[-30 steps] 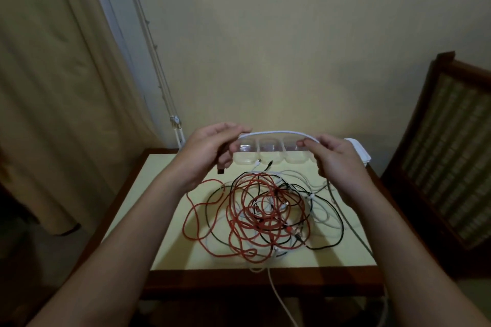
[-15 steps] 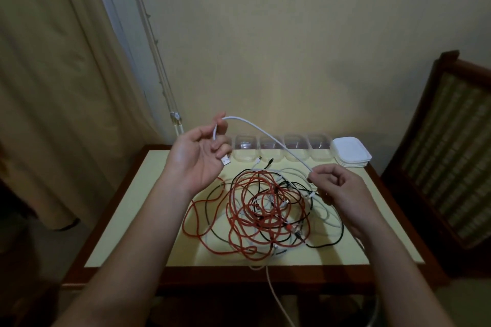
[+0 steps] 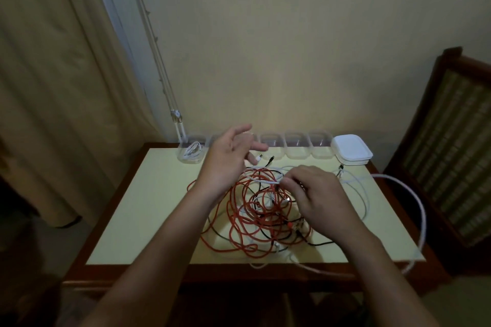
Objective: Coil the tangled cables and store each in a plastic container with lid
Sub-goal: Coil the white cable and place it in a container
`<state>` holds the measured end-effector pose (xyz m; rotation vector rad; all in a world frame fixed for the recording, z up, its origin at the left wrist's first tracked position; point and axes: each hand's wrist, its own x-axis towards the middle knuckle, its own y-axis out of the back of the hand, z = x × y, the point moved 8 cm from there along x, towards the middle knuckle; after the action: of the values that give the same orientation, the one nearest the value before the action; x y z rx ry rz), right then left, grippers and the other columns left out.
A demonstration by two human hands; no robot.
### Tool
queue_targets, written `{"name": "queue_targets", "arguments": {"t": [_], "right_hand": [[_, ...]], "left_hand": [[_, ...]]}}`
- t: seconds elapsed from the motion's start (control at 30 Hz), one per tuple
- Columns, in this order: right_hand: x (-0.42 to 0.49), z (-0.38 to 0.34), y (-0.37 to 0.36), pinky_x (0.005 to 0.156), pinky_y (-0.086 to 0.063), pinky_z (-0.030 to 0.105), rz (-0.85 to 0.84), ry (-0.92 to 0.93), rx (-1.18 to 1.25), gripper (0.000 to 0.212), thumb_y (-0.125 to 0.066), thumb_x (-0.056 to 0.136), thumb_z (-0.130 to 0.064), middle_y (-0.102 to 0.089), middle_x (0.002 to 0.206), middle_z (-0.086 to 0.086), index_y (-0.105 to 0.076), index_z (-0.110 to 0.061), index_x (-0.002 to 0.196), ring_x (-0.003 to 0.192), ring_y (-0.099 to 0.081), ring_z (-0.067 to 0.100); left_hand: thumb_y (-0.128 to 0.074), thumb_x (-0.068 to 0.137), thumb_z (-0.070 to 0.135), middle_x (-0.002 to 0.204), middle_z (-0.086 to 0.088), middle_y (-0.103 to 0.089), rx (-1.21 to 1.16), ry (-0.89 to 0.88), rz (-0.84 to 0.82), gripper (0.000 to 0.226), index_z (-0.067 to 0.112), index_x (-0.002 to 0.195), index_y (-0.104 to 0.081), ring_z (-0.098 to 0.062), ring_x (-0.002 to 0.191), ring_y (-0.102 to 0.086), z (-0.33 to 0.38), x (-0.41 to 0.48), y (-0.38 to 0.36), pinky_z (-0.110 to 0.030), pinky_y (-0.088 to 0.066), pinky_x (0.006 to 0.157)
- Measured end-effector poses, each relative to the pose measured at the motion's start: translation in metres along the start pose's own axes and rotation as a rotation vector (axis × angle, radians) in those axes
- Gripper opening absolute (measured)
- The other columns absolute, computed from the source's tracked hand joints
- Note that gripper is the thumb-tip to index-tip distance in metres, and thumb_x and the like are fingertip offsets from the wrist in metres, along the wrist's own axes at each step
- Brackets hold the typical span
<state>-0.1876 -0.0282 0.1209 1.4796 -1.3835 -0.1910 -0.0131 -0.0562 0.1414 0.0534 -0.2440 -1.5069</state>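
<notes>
Red, black and white cables [image 3: 261,210] lie tangled in a heap — behind, a row of clear containers [image 3: 296,147], lids [image 3: 352,151] stacked rightmost.

Cable tangle [image 3: 255,210] fills counter [image 3: 148,207] centre; open passage along left side. Container row [image 3: 296,145] and lid stack [image 3: 352,151] line back edge. Chair [image 3: 457,141] crowds right.

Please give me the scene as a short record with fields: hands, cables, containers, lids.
left hand: raised over the table, fingers spread
right hand: pinches a white cable above the tangle
tangle: red, black and white cables, mid-table
containers: clear row at the back edge
leftmost container: holds a coiled cable, white
lids: white stack at the row's right end
</notes>
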Motion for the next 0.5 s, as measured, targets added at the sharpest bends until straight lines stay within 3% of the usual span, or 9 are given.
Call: {"name": "queue_targets", "arguments": {"t": [0.1, 0.2, 0.4, 0.5], "right_hand": [[0.009, -0.021, 0.018, 0.065, -0.037, 0.015, 0.091, 0.043, 0.108, 0.021, -0.058, 0.100, -0.024, -0.057, 0.071, -0.014, -0.065, -0.017, 0.082, 0.069, -0.053, 0.001], [0.018, -0.019, 0.030, 0.062, -0.034, 0.008, 0.207, -0.033, 0.161, 0.016, -0.066, 0.098, -0.019, -0.052, 0.065, -0.021, -0.070, -0.016, 0.082, 0.066, -0.053, -0.006], [0.014, 0.005, 0.023, 0.062, -0.038, 0.014, 0.277, -0.314, 0.483, 0.009, -0.069, 0.094, -0.034, -0.065, 0.080, -0.013, -0.067, -0.025, 0.091, 0.067, -0.055, -0.001], [0.004, 0.011, 0.014, 0.059, -0.037, 0.019, 0.248, -0.371, 0.553, 0.017, -0.060, 0.100, -0.033, -0.062, 0.071, -0.018, -0.069, -0.022, 0.090, 0.060, -0.049, 0.000]], "left_hand": [[-0.046, 0.106, 0.022, 0.093, 0.001, -0.076, 0.017, -0.020, -0.147, 0.031, 0.021, 0.137, -0.053, -0.011, 0.064, -0.063, 0.001, -0.006, -0.019, -0.021, -0.050, 0.057], [-0.040, 0.108, 0.025, 0.069, 0.008, -0.059, 0.002, 0.023, -0.259, 0.032, 0.026, 0.136, -0.056, -0.007, 0.051, -0.044, -0.003, -0.013, -0.035, -0.021, -0.034, 0.048], [-0.035, 0.108, 0.014, 0.058, 0.005, -0.031, -0.564, 0.276, -0.342, 0.034, 0.006, 0.131, -0.059, -0.003, 0.040, -0.019, -0.003, -0.018, -0.048, -0.017, -0.010, 0.039], [-0.038, 0.107, 0.018, 0.057, 0.007, -0.026, -0.681, 0.321, -0.371, 0.034, 0.007, 0.129, -0.061, -0.001, 0.037, -0.017, -0.002, -0.020, -0.047, -0.018, -0.008, 0.037]]}}
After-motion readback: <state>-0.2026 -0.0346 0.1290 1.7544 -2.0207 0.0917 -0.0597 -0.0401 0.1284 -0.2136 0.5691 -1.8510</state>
